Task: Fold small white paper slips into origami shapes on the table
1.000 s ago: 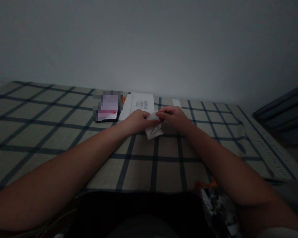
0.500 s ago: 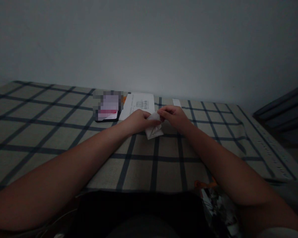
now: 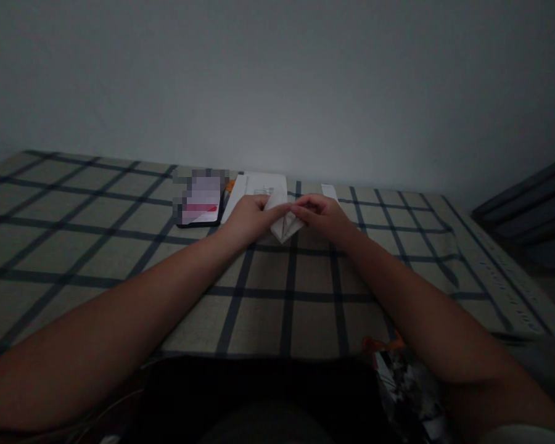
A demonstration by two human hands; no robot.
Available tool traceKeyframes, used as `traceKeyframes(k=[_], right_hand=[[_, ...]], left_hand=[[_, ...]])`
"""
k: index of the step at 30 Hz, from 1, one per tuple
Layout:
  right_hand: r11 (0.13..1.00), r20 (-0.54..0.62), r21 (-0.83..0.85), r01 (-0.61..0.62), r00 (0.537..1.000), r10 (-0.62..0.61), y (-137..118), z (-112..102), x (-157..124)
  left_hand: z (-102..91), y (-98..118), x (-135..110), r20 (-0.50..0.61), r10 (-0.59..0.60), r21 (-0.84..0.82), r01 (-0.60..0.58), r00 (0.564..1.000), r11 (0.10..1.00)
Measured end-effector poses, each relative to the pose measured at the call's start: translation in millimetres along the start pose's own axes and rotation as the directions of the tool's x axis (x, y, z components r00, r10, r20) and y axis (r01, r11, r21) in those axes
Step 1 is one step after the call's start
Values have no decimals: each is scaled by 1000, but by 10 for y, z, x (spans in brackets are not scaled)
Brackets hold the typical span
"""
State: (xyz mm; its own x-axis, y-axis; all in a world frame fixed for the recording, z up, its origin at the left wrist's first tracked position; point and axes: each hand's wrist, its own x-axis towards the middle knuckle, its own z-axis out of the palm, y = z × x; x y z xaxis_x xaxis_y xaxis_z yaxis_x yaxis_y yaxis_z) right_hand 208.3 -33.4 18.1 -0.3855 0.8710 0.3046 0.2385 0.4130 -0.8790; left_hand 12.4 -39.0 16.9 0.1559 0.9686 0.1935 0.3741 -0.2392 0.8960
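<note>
A small folded piece of white paper [image 3: 283, 230] is held between my two hands, above the checked cloth [image 3: 259, 320]. My left hand [image 3: 255, 213] is closed on its left side, with the thumb lying across the front. From the right, my right hand [image 3: 321, 213] pinches the paper close to the left thumb's tip. Some of my fingers are hidden behind the paper. Just behind my left hand lies a white printed pad or packet [image 3: 252, 183], partly covered by the hand.
Left of the pad lies a phone [image 3: 206, 213] with a lit, blurred screen. A small white strip [image 3: 328, 190] lies behind my right hand. A pale wall [image 3: 277, 86] rises at the far edge. A patterned bag-like item [image 3: 409, 388] is below, near my right forearm.
The paper has turned and risen slightly, and its lower end now shows as a point. My left hand has moved up a little, bringing its thumb against the right hand's fingertips.
</note>
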Motion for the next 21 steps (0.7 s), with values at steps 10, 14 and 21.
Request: traceKeyframes(k=[10,14,21], right_hand=[[999,-78,-40,-25,997,22,15,-19,7],[999,-76,-18,-42,996,41,39,-23,5],[995,-71,65,-72,994,77,57,-15,22]], left_hand=[[19,40,-14,96,-7,-203,27,995,979],[14,15,3,83,-43,-212,60,996,975],[9,2,-12,71,-37,-218,52,997,975]])
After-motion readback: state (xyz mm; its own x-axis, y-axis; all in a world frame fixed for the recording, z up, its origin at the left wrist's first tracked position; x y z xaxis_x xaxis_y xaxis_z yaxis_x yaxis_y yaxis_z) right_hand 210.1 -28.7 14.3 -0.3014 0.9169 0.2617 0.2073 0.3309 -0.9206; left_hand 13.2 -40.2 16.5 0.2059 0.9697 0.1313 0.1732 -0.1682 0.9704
